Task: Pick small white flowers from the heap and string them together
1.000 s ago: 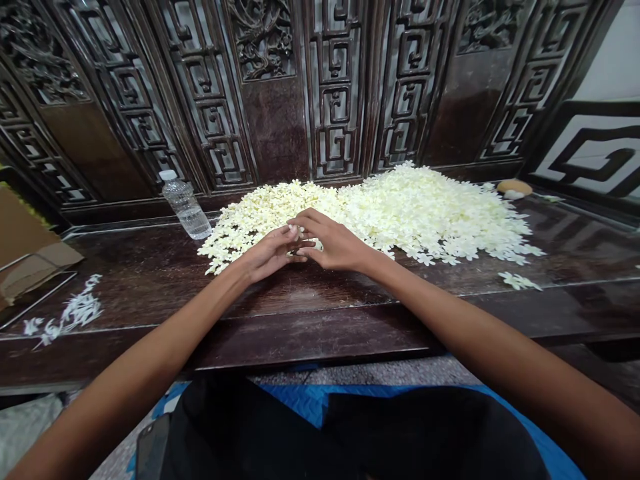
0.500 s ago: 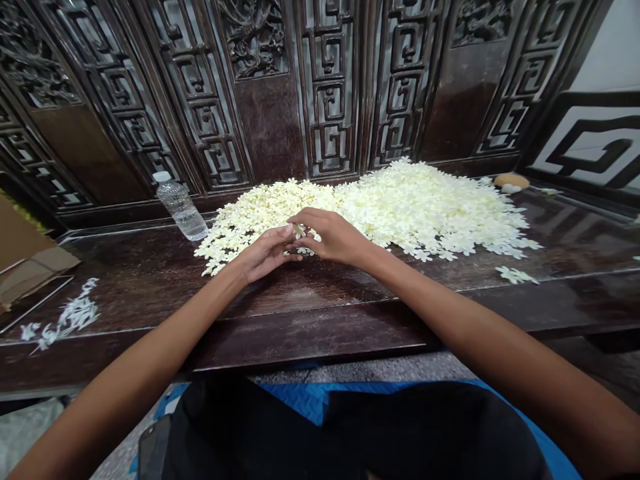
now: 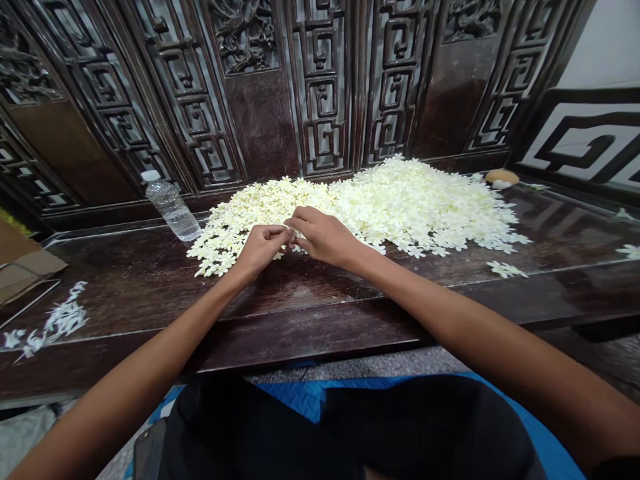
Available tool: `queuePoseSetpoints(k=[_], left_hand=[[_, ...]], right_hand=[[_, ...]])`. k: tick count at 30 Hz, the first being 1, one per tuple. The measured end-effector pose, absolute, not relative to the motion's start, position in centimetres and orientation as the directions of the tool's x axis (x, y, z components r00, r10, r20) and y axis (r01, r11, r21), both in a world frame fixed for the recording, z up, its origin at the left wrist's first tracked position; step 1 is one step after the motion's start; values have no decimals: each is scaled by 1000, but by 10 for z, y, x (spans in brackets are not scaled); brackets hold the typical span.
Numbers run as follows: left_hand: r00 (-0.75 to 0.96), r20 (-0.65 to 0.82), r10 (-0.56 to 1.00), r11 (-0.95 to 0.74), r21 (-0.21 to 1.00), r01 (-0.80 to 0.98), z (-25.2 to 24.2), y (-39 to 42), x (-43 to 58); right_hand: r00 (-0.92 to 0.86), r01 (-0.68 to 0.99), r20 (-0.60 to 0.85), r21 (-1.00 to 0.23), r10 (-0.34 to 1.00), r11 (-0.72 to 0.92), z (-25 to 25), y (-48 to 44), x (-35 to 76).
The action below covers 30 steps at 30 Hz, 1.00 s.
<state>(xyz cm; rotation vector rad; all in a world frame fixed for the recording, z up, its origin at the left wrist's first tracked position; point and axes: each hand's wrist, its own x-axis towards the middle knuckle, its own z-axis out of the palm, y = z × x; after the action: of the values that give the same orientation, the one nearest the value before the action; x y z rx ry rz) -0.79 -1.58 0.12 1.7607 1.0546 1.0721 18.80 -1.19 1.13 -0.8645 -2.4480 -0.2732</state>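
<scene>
**Tight pinch at the edge of the flower heap**

Both hands work low over the dark wooden counter point(image 3: 310, 290), in front of the carved screen point(image 3: 265, 123). Left hand point(image 3: 261, 248) and right hand point(image 3: 327, 237) meet at the tips, fingers closed together on what looks like a small flower point(image 3: 297, 234). Mostly covered by the knuckles; cannot make out its shape or which part is pinched.

Just beyond: the flower heap point(image 3: 420, 203), yellower toward the left, whiter and taller toward the right.

Risks, as I judge them:

- Bruising or tearing. Petals look thin; too hard a squeeze, or both hands pulling apart, would do it.
- Dropping. A slack pinch could let the piece fall among the others, where it would be hard to pick out again.
- Scattering. Knuckles sit so close to the heap's near edge that a careless forward push could drag blossoms loose. A few loose flowers point(image 3: 506, 269) already lie apart, near the front edge.
- Spilling over. White slender pieces point(image 3: 57, 327) lie at the far left, close to the edge; a wide swing of the left elbow might sweep them off.
- Toppling. Water bottle point(image 3: 173, 207), capped, stands just beside the heap; a knock could roll it into the blossoms.
</scene>
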Motion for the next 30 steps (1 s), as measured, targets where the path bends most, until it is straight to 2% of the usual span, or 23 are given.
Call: queuePoseSetpoints(k=[5,11,18,26,30], left_hand=[[213,298,930,-359,861,361,-1,-18,-6],[152,262,953,-302,868,394,-9,-16,-5],[158,198,968,-241,910,337,-14,-13,-3],[162,136,977,-174,952,250,-11,-16,1],[304,18,952,-60,989,132,-2,-17,-6]], right_hand=[[-677,638,508,45,533,768,9,-14,183],[-666,662,519,79,536,745,4,-14,182],[-656,687,508,96,558,720,2,-16,181],[-623,710,506,45,597,703,2,-17,178],[-610,705,520,12,598,709,4,-13,182]])
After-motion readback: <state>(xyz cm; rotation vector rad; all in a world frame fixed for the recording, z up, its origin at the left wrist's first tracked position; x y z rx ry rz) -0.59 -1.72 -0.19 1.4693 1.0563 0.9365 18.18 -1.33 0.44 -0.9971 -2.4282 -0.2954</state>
